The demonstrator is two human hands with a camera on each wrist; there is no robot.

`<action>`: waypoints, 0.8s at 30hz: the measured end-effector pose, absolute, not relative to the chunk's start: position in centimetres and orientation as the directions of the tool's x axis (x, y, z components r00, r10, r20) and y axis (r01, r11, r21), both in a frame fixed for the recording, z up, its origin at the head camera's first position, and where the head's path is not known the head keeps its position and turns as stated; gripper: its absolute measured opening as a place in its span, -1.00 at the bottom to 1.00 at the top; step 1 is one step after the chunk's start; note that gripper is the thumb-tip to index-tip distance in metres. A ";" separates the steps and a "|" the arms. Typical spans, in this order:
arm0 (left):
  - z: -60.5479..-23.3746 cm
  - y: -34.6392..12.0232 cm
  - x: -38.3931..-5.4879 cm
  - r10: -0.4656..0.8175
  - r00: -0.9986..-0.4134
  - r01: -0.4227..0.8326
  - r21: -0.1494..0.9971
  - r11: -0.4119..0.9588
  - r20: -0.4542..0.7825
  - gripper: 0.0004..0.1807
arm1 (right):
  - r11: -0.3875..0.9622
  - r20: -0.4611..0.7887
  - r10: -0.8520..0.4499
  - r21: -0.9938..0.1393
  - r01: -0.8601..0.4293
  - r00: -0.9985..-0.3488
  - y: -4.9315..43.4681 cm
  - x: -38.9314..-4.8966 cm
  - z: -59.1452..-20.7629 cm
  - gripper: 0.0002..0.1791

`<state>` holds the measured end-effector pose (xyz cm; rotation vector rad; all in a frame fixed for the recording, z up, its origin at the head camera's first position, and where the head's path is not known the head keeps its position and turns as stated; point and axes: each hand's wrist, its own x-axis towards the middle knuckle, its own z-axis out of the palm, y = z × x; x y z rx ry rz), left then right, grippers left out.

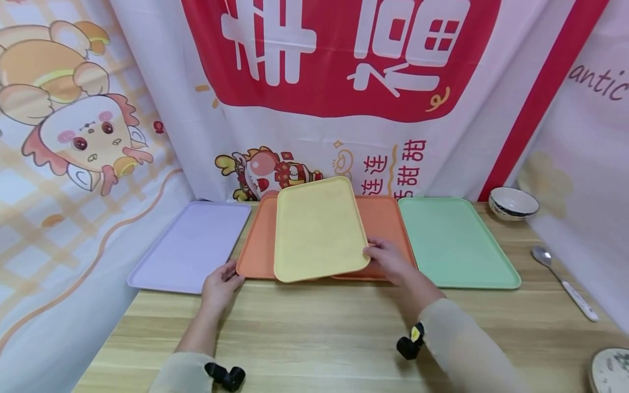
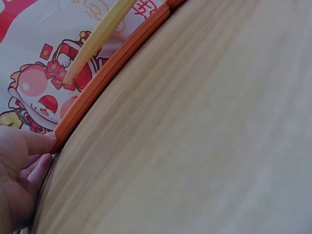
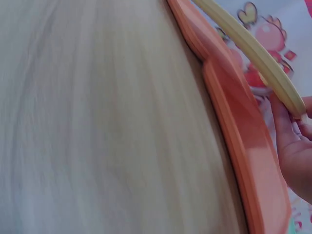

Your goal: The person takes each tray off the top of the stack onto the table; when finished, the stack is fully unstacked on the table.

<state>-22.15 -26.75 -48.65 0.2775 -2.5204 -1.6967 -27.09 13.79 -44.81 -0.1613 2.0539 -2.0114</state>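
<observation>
My right hand (image 1: 390,262) pinches a yellow tray (image 1: 319,229) by its near right corner. The tray hovers at a tilt over two orange pieces, and the right wrist view shows a gap beneath its edge (image 3: 258,56). At the left, my left hand (image 1: 219,286) pinches the near left corner of an orange tray (image 1: 257,240) lying on the table. A second orange tray (image 1: 390,229) appears to adjoin it on the right; the yellow tray hides most of where they meet, though a joint shows along the front in the right wrist view.
A purple tray (image 1: 194,245) lies left of the orange ones, a green tray (image 1: 457,240) right of them. Farther right are a bowl (image 1: 513,204), a spoon (image 1: 565,284) and a patterned white dish (image 1: 611,371). Printed cloth (image 1: 304,125) hangs behind the wooden table (image 1: 314,333).
</observation>
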 end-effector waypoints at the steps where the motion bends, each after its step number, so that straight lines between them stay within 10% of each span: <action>1: -48.6 -26.7 -22.1 -0.200 -0.979 -0.099 0.927 0.362 -0.026 -0.39 | 0.052 -0.106 -0.263 -0.994 0.095 -0.959 14.6 -27.0 -44.6 -0.45; 24: -48.3 -26.4 -21.8 -0.203 -0.979 -0.081 0.928 0.363 -0.006 -0.42 | 0.204 -0.084 -0.224 -0.978 0.038 -0.971 27.3 -26.0 -40.6 -0.54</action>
